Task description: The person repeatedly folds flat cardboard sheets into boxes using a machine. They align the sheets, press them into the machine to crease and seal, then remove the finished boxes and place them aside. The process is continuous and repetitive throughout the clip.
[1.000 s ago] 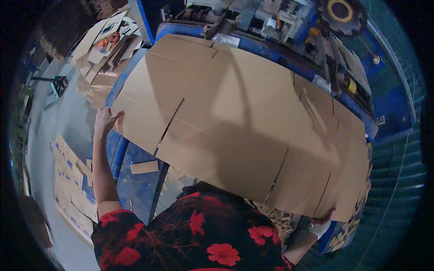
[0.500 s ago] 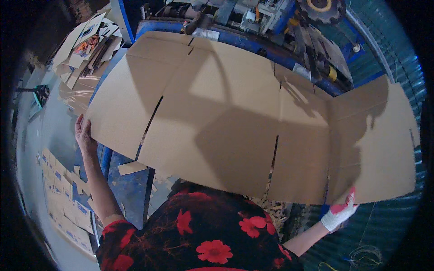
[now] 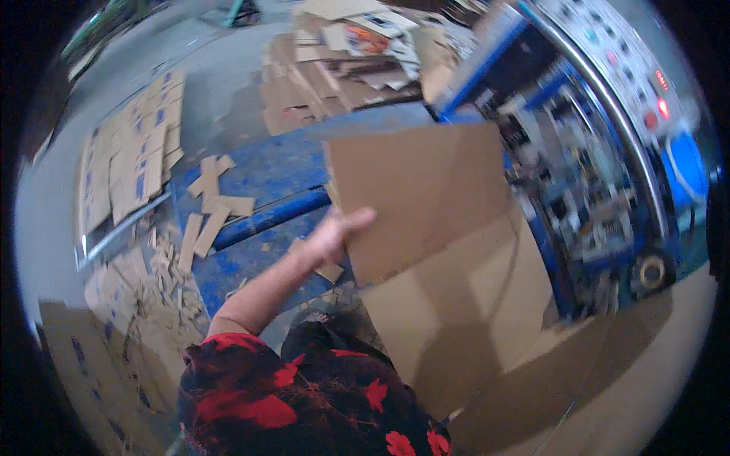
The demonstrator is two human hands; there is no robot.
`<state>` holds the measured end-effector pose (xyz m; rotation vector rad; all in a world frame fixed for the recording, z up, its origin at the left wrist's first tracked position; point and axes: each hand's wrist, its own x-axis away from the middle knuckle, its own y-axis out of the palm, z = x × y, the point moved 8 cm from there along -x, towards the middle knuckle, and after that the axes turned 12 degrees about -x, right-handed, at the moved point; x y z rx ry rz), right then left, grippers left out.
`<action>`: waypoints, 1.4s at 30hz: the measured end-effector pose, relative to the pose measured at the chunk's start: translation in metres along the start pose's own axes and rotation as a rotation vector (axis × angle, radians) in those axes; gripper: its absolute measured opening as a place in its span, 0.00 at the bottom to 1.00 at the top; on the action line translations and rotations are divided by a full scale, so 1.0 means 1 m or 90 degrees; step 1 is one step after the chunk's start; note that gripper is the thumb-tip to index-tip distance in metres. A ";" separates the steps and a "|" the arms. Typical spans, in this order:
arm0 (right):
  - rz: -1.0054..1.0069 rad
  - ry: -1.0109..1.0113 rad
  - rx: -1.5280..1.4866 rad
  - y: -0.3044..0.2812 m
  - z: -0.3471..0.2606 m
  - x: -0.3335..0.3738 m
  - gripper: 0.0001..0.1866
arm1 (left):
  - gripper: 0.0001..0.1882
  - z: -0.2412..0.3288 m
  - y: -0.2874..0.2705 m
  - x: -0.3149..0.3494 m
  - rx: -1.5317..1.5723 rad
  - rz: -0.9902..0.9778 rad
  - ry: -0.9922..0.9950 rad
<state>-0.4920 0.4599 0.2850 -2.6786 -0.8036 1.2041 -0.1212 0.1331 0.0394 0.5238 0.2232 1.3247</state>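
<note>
A large brown cardboard sheet (image 3: 426, 194), creased and slotted like an unfolded box, stretches from the middle of the view to the lower right. Its far-left panel is bent up along a crease. My bare left hand (image 3: 340, 232) is closed on the left edge of that panel, thumb on the near face and fingers hidden behind. The sheet's near right part (image 3: 608, 365) runs out of view at the lower right. My right hand cannot be seen.
Under the sheet is a blue metal table (image 3: 274, 171) with cardboard offcuts (image 3: 209, 228). At right stands a machine (image 3: 593, 175) with a control panel (image 3: 623, 61) and a blue bucket (image 3: 684, 171). Cardboard piles (image 3: 334, 76) lie behind, flat printed cardboard (image 3: 137, 159) at left.
The view has swung left. My left hand has folded the sheet's left panel up along its crease. My right hand, earlier at the sheet's near right edge, has gone out of view.
</note>
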 end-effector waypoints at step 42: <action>-0.719 0.049 -0.499 0.352 -0.005 -0.001 0.28 | 0.28 0.177 -0.247 0.259 0.249 0.738 0.512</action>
